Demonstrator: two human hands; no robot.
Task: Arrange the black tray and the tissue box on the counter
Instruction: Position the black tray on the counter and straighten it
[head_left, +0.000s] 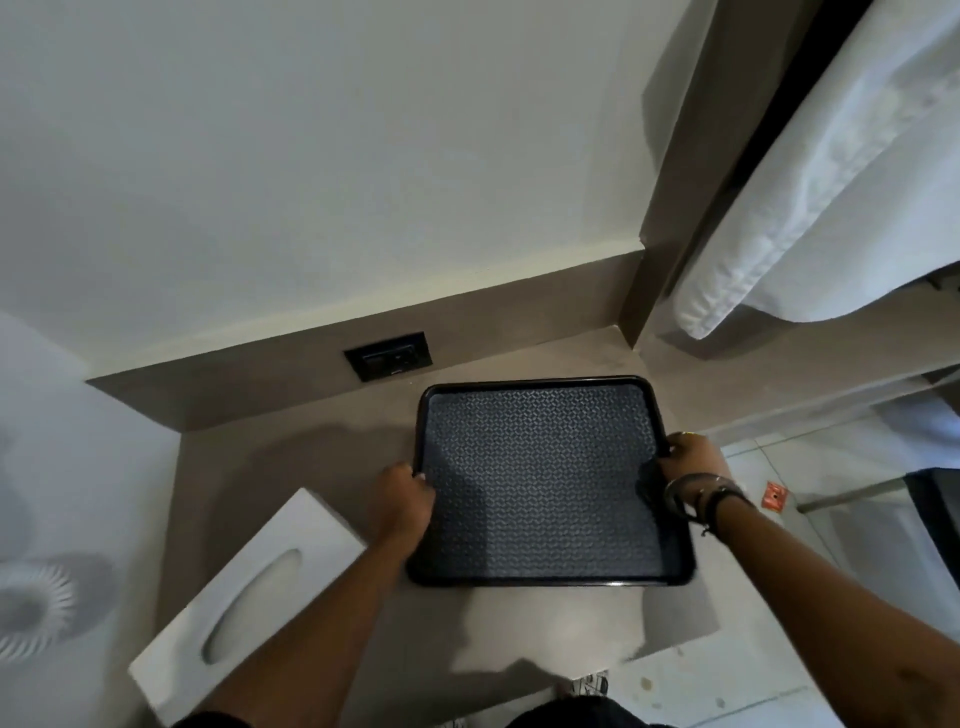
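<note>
A black tray (545, 410) with a patterned grey liner lies on the brown counter (311, 452), its far rim close to the back wall corner. My left hand (402, 501) grips its left rim. On the right rim my right hand (693, 460) holds on, with bracelets on the wrist. The tray is empty. A white tissue box (249, 603) with an oval slot lies at an angle on the counter's front left, under and beside my left forearm.
A black wall socket (388, 356) sits in the brown backsplash behind the tray. White cloth (831, 182) hangs at the right over a shelf. A white ribbed round object (36, 603) shows at the far left. Tiled floor lies to the right of the counter.
</note>
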